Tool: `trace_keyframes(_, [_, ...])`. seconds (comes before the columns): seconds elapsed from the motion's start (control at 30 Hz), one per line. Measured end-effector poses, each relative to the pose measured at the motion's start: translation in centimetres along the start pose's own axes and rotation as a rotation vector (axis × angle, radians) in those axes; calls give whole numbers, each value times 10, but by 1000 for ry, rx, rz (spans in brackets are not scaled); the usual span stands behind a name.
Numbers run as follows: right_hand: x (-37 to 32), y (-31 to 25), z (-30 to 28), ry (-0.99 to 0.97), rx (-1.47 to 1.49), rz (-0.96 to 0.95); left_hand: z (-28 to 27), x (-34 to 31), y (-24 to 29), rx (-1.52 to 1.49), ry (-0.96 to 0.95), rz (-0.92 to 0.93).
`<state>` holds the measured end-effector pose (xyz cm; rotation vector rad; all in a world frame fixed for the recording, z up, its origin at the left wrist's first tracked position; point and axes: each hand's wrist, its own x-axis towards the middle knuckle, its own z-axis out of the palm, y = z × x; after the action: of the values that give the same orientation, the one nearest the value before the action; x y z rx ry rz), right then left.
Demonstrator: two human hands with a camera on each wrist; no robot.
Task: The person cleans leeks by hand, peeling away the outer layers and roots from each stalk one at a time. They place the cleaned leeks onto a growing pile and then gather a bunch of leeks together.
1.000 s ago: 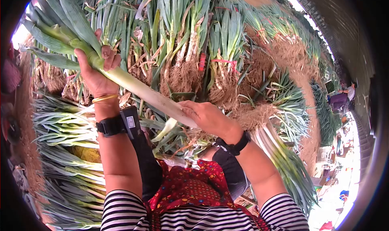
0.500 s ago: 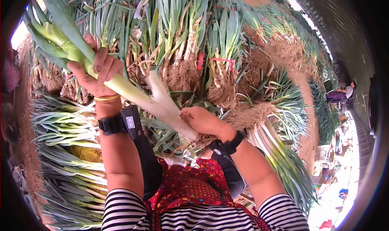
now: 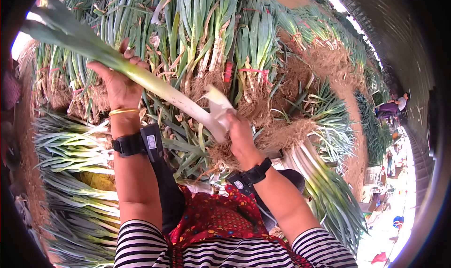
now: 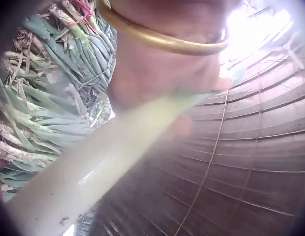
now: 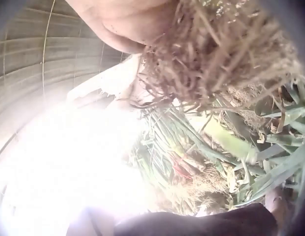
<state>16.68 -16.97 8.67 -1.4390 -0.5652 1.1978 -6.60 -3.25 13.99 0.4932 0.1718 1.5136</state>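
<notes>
I have both hands on one leek (image 3: 173, 97), held in the air on a slant above the loose leaves (image 3: 185, 149) and in front of the red apron (image 3: 217, 216). The left hand (image 3: 123, 85) has its fingers wrapped round the stalk just below the green leaves; my left wrist view shows the gold bangle (image 4: 167, 43) right beside that grip. The right hand (image 3: 243, 140) pinches at the white root end, where a pale outer layer (image 3: 217, 98) stands away from the stalk; I cannot tell how each fingertip lies there. My right wrist view puts the shaggy roots (image 5: 206, 59) close against that hand. Beyond the far edge of the loose leaves stand tied bundles (image 3: 206, 33). Past their left edge I see a pile of leeks (image 3: 75, 148), past their right edge a bunch with white stems (image 3: 307, 162).
</notes>
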Motion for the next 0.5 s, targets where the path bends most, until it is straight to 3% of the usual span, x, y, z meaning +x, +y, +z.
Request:
trace_keyframes(0.07, [9, 8, -8, 14, 139, -3, -8, 4, -1, -77, -30, -15])
trace_keyframes(0.23, [24, 3, -26, 123, 585, -65, -7, 5, -5, 55, 332, 157])
trace_keyframes(0.27, [33, 9, -32, 123, 504, -108, 2, 2, -8, 109, 415, 199])
trace_keyframes(0.33, [13, -7, -20, 151, 510, -15, -1, 1, -4, 79, 450, 193])
trace_keyframes(0.37, [13, -6, -22, 88, 591, 99, 0, 0, -2, 117, 471, 208])
trace_keyframes(0.4, [8, -5, -25, -5, 493, 86, 1, 0, 1, 159, 496, 223])
trace_keyframes(0.47, [-4, -8, -31, -241, 605, 150, 0, 1, 6, 102, 467, 212])
trace_keyframes(0.5, [-8, -12, -30, -250, 611, 139, -4, 1, 6, 52, 400, 208])
